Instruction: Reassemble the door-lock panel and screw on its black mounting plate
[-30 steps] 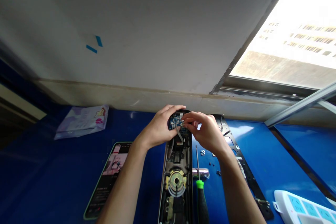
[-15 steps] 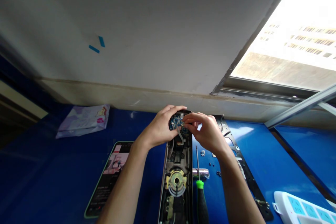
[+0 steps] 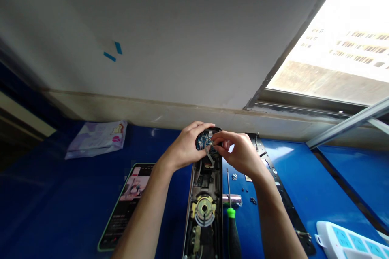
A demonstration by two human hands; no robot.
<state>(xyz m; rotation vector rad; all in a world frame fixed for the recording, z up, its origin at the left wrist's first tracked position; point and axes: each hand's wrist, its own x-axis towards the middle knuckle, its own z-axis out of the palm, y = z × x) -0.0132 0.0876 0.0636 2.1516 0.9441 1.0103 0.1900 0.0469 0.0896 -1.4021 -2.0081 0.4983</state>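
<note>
An opened door-lock body (image 3: 204, 206) lies lengthwise on the blue table, its brass round mechanism and wiring exposed. At its far end sits a small blue circuit board (image 3: 203, 141) with a flat ribbon cable (image 3: 209, 156) running down from it. My left hand (image 3: 186, 146) curls around the far end of the lock, fingers over the board's top edge. My right hand (image 3: 238, 151) is closed in a pinch at the board's right side, fingertips on the cable's upper end.
A green-handled screwdriver (image 3: 232, 220) lies right of the lock, beside a small metal cylinder (image 3: 232, 200) and loose screws (image 3: 252, 200). A black metal plate (image 3: 281, 192) lies further right, a white power strip (image 3: 352, 243) at bottom right. A phone (image 3: 126, 204) and a plastic packet (image 3: 96, 137) lie left.
My right hand's fingertips have shifted slightly at the board and cable. The left hand and the lock stay where they were.
</note>
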